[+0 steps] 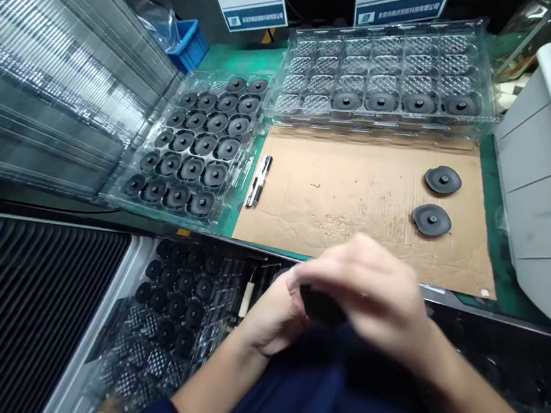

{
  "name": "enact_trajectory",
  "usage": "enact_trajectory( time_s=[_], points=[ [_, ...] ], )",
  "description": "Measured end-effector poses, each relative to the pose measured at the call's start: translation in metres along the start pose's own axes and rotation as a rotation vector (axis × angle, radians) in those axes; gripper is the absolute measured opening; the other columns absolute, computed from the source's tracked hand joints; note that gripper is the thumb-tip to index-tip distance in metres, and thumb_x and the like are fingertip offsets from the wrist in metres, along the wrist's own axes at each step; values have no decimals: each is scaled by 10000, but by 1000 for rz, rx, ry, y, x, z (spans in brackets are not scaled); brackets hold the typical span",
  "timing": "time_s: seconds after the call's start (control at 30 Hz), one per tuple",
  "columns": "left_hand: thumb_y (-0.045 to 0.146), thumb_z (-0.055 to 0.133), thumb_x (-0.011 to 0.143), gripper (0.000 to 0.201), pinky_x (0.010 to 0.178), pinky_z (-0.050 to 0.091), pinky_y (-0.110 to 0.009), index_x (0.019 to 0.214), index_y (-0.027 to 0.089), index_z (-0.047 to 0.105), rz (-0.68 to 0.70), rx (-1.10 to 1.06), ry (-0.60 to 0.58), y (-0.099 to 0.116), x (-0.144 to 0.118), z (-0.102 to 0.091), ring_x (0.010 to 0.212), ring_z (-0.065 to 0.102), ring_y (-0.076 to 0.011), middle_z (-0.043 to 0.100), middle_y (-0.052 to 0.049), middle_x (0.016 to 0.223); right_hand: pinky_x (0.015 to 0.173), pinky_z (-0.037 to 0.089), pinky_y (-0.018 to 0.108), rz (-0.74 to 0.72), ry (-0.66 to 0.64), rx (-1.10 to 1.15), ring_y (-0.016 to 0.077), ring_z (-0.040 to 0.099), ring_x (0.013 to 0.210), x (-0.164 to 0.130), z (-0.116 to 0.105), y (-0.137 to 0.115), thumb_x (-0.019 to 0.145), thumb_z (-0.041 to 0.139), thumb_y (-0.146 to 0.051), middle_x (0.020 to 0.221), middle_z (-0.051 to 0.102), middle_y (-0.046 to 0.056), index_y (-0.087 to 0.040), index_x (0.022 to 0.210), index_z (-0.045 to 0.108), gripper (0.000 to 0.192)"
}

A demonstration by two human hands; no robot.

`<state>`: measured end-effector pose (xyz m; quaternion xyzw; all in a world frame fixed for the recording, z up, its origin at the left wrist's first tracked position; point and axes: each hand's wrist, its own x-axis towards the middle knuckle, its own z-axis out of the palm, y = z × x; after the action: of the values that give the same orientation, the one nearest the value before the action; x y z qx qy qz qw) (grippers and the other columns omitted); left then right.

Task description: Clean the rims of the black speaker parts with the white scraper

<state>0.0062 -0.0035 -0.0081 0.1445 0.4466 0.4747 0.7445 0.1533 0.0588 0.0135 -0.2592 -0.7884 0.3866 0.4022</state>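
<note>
Close to my body, below the table's front edge, my left hand (279,316) is closed round a dark disc-shaped plastic part (322,305). My right hand (378,291) arches over the same part with bent fingers, blurred by motion. Whatever its fingertips pinch is hidden. Two similar black parts, a rear one (442,180) and a front one (432,220), lie on the cardboard sheet (338,180) beyond my right hand, each with a small raised centre.
A clear tray (256,158) full of black parts stands left; another clear tray (379,122) at the back holds several in its front row. Pen-like tools (259,181) lie on the cardboard. A white bin (543,151) stands right, a blue basket (190,46) back left. More filled trays (176,288) sit below.
</note>
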Motion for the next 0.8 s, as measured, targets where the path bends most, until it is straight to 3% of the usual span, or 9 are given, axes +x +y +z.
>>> enact_trajectory(
  time_s=[0.13,0.27,0.43,0.57,0.8],
  points=[
    [415,797,610,708,812,533,-357,1240,253,519,-47,-121,-188,4,0,-6,992,638,-295,629,-98,1163,560,413,234,583,175,121,99,504,624,-12,-11,42,841,592,-267,796,624,3,-245,1026,675,204],
    [355,744,692,615,835,532,-364,1251,316,490,-30,-199,-221,5,3,-13,1085,594,-322,577,-94,1268,533,435,224,886,193,583,100,533,614,-42,-7,65,837,592,-317,801,580,-1,-258,1230,538,401],
    [367,731,686,631,848,532,-354,1262,283,485,-24,-219,-165,5,9,-15,1116,571,-332,531,-114,1321,539,429,186,997,266,995,91,569,637,-60,9,62,818,622,-287,812,593,1,-235,1167,557,359],
    [405,638,769,566,878,516,-359,1284,257,457,0,-225,-123,6,12,-16,1143,551,-328,511,-142,1334,527,388,134,1050,347,1032,51,506,622,-56,14,63,771,683,-280,796,591,0,-194,1008,613,261],
    [372,589,826,503,939,479,-356,1292,275,424,20,-256,-77,2,16,-19,1155,548,-300,549,-117,1295,451,330,119,1092,357,1155,29,422,529,-55,20,63,759,696,-270,744,572,-12,-200,935,580,222]
  ],
)
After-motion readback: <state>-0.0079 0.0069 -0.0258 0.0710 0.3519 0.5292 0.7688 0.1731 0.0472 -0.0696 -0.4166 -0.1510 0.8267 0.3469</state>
